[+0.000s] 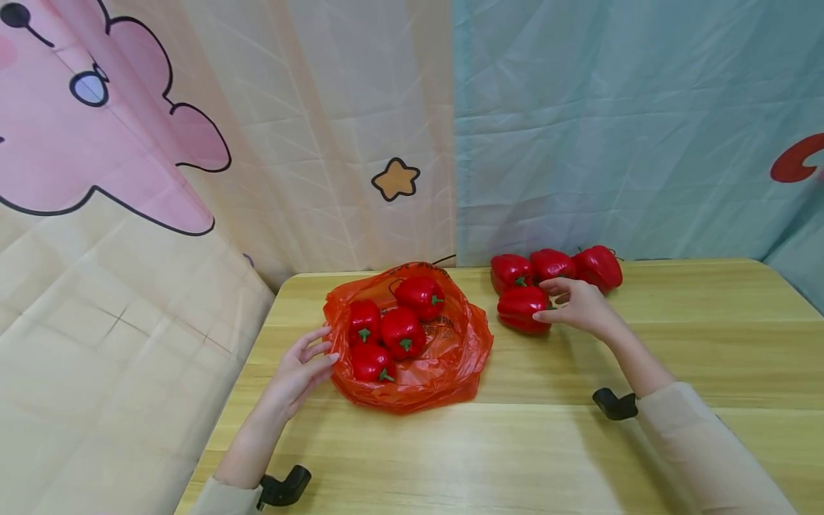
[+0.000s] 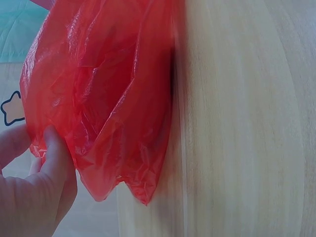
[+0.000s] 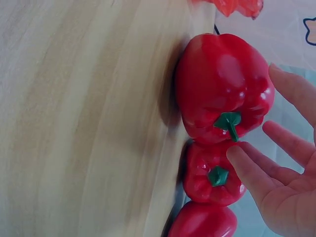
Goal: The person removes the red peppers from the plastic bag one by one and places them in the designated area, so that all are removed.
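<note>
An orange-red plastic bag [image 1: 460, 365] lies spread with its mouth up, and several glossy red bell peppers [image 1: 403, 333] with green stems sit inside. My left hand [image 1: 297, 373] is at the bag's left rim; in the left wrist view, thumb and fingers pinch the thin plastic [image 2: 111, 103]. On the right, my right hand [image 1: 579, 306] hovers around the stem end of a single bell pepper [image 1: 523, 310]. Its fingers are spread, and the right wrist view shows them beside this bell pepper [image 3: 224, 84], not wrapped round it.
Three more red bell peppers [image 1: 552, 265] stand in a row behind, along the table's back edge. The light wooden table [image 1: 515, 458] meets a printed curtain [image 1: 579, 129] at the back. Another pale cloth [image 1: 129, 343] hangs at the left side.
</note>
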A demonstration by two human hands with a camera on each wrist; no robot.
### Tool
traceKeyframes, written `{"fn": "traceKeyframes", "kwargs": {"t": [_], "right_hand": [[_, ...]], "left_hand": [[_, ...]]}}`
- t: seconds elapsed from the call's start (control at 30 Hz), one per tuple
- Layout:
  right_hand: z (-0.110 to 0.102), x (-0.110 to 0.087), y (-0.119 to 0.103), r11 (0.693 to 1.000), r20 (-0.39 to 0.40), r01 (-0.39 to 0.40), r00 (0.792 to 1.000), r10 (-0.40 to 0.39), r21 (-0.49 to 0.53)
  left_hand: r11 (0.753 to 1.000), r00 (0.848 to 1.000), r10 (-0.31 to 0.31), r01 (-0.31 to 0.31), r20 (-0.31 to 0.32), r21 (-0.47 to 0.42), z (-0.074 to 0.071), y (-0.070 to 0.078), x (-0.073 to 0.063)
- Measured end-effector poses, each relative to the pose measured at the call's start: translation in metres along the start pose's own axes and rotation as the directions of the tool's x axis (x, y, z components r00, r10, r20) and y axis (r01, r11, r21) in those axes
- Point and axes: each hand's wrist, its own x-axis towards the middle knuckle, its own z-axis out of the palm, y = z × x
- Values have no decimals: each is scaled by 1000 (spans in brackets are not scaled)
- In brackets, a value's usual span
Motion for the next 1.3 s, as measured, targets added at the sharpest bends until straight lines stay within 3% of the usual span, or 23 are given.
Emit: {"fn": "traceKeyframes", "kwargs": {"t": [0.4, 0.83, 1.3], "right_hand": [[-4, -1, -14, 999, -35, 41, 999, -41, 10], [11, 3, -40, 980, -7, 90, 996, -90, 177], [26, 22, -72, 948, 40, 229, 969, -243, 221]], "left_hand": [[1000, 1000, 0, 0, 12, -6, 0, 2, 0], [1000, 1000, 1, -1, 11, -2, 0, 3, -1], [1000, 1000, -6, 6, 3, 4, 2, 4, -1]]}}
